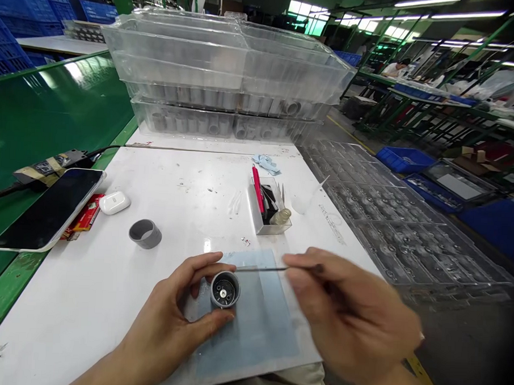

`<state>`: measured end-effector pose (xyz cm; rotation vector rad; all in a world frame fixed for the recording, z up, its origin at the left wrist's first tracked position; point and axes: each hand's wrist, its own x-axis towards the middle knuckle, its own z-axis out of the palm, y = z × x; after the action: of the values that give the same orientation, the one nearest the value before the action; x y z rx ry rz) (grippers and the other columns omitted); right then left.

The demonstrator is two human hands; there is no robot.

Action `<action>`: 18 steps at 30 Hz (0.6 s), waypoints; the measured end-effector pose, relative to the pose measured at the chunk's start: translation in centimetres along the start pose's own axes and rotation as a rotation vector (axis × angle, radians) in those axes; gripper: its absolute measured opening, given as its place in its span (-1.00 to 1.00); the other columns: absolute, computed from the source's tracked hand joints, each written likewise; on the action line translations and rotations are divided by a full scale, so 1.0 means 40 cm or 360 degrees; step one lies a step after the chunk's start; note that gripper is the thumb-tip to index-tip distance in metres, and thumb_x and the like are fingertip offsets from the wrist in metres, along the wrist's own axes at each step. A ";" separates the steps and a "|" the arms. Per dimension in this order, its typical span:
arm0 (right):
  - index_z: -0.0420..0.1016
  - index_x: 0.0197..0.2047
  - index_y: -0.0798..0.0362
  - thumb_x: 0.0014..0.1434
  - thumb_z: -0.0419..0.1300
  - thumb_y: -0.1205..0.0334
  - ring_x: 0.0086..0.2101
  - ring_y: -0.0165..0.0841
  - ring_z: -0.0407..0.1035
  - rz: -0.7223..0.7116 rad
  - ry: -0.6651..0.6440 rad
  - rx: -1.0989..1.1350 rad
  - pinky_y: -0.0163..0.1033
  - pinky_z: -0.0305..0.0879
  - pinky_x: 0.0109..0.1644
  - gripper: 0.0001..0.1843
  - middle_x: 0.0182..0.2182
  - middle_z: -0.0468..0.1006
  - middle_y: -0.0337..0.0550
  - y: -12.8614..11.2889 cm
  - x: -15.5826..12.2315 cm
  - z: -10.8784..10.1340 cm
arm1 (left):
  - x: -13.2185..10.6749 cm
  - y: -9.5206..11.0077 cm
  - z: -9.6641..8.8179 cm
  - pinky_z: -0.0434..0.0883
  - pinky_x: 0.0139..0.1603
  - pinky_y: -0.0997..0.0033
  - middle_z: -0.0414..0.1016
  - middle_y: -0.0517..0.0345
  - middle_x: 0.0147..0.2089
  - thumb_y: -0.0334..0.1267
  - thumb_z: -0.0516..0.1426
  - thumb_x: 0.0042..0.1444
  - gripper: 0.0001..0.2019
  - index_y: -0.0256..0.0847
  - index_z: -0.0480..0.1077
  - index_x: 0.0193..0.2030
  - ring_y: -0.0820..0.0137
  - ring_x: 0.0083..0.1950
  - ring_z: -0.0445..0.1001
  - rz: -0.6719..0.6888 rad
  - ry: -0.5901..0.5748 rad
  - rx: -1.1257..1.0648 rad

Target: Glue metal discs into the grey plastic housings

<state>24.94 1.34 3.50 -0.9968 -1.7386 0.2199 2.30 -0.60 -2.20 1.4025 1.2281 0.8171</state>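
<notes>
My left hand [170,311] grips a short grey cylinder [225,290] by its sides, between thumb and fingers. The cylinder's mouth faces me; inside is a black face with small holes and a bright metal centre. My right hand [349,310], slightly blurred, is closed on a thin dark metal tool [262,269]. That tool points left, its tip at the cylinder's upper rim beside my left fingertips; whether it touches cannot be made out. Under both hands lies a light blue sheet [272,323]. A second grey ring [145,234] stands to the left on the white table [86,298].
A small clear box [272,229] holds a red pen, pointed tools and a little bottle. Stacked clear trays [182,53] of grey cylinders stand behind. At left are a phone [47,212] and a white case [114,203]. More clear trays [392,221] sit at right. A person works far off.
</notes>
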 end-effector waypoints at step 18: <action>0.70 -0.24 0.04 0.28 0.31 0.16 -0.56 -0.47 0.34 0.0304 -0.0240 -0.0628 -0.28 0.21 -0.42 -0.83 -0.56 0.54 -0.31 0.176 0.104 -0.038 | 0.000 0.002 0.010 0.50 0.16 0.36 0.52 0.29 0.13 -0.35 0.24 0.26 -0.48 0.33 0.29 0.25 0.36 0.17 0.50 0.0521 -0.0140 0.0235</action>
<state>29.51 8.27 2.97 -1.4680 -1.8645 0.0740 2.70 -0.69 -2.23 1.7716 1.0218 0.8888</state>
